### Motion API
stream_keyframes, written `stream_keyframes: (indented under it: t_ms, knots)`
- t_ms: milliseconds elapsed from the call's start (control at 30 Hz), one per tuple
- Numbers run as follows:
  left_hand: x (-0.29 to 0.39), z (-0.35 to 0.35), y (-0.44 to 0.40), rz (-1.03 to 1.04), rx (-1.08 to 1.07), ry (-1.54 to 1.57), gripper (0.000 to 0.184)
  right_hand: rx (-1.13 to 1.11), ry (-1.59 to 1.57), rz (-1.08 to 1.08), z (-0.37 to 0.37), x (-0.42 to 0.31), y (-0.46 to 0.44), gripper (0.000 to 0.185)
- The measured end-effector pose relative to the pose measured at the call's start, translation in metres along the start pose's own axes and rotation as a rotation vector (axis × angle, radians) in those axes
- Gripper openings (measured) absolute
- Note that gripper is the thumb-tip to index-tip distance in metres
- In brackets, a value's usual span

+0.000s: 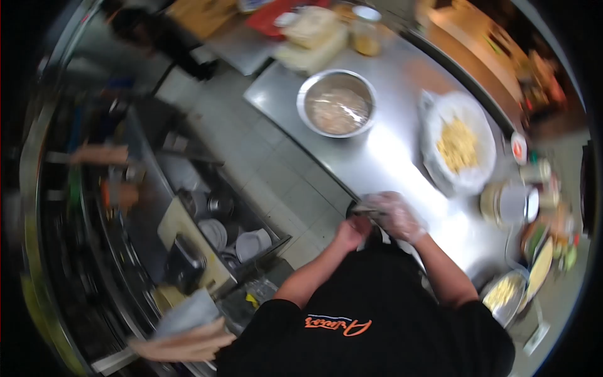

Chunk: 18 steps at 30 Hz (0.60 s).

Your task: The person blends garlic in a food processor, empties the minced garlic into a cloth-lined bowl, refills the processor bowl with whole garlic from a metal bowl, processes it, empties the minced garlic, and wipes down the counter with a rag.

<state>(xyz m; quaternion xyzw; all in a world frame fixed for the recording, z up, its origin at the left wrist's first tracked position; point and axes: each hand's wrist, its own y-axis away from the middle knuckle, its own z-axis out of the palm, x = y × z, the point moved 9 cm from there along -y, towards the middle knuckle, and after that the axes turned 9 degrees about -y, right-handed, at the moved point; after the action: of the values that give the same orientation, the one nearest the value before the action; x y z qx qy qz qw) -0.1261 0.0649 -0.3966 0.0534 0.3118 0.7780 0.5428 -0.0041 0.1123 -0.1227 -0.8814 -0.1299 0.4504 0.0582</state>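
My right hand (pixel 398 217) wears a clear plastic glove and is held in front of my black shirt, by the near edge of the steel table (pixel 392 157). Beside it, my left hand (pixel 355 230) looks bare, its fingers closed. The two hands meet at a small greyish thing, too blurred to name. Farther along the table stands a steel bowl (pixel 337 120) with pale contents under a shiny clear film. To the right, a large bowl lined with white plastic (pixel 429 157) holds a heap of yellowish shredded food (pixel 458 146).
At the back are a jar (pixel 366 31) and stacked pale containers (pixel 312 45). A white-lidded tub (pixel 507 204) and a bowl of pale strips (pixel 504 294) stand right. A sink area with dishes (pixel 253 244) lies left across the tiled floor. Another person (pixel 157 39) is at the upper left.
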Motion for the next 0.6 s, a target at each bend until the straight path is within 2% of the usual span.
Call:
stream_keyframes:
  t_ms: [67,100,133,200,267,300,333,400,467,500,533,567,600]
  knots:
    - [-0.038,0.001,-0.005,-0.136,-0.067,-0.076,0.026,0.216,0.001,0.374,-0.029,0.052,0.043,0.042]
    - [-0.057,0.002,-0.007,-0.202,-0.104,-0.116,0.026,0.204,-0.108,0.374,-0.023,0.046,0.043,0.044]
    - [-0.056,0.000,-0.006,-0.026,0.070,-0.337,0.030,0.166,-0.107,0.332,-0.003,0.043,0.051,0.046]
    - [-0.058,0.009,0.008,0.107,0.275,-0.385,0.031,0.058,-0.035,0.211,0.042,0.031,0.066,0.048]
    - [-0.060,0.023,0.030,0.173,0.220,-0.327,0.031,-0.096,0.065,0.049,0.090,-0.004,0.073,0.049]
    - [-0.051,-0.008,0.020,0.215,0.094,-0.359,0.033,-0.079,-0.105,0.110,0.090,-0.025,0.067,0.048]
    - [-0.040,-0.036,0.041,0.325,0.224,-0.270,0.029,-0.044,-0.069,0.072,0.084,-0.031,0.069,0.047]
    - [-0.011,-0.077,0.078,0.477,0.082,-0.182,0.023,0.029,-0.011,-0.015,0.067,-0.029,0.064,0.046]
    - [0.024,-0.110,0.152,0.749,-0.067,0.164,0.020,0.045,-0.001,0.059,0.020,-0.046,0.046,0.042]
    - [0.033,-0.109,0.224,1.016,0.046,0.162,0.014,0.086,-0.218,0.085,0.007,-0.030,0.046,0.040]
    - [0.043,-0.140,0.280,1.232,0.189,0.424,0.012,0.127,-0.426,0.130,-0.009,-0.011,0.051,0.039]
    - [0.032,-0.131,0.357,1.434,0.399,0.457,0.012,0.083,-0.368,0.191,-0.020,-0.001,0.055,0.035]
    - [0.036,-0.167,0.419,1.690,0.468,0.549,0.017,0.050,-0.306,0.250,-0.029,0.005,0.058,0.033]
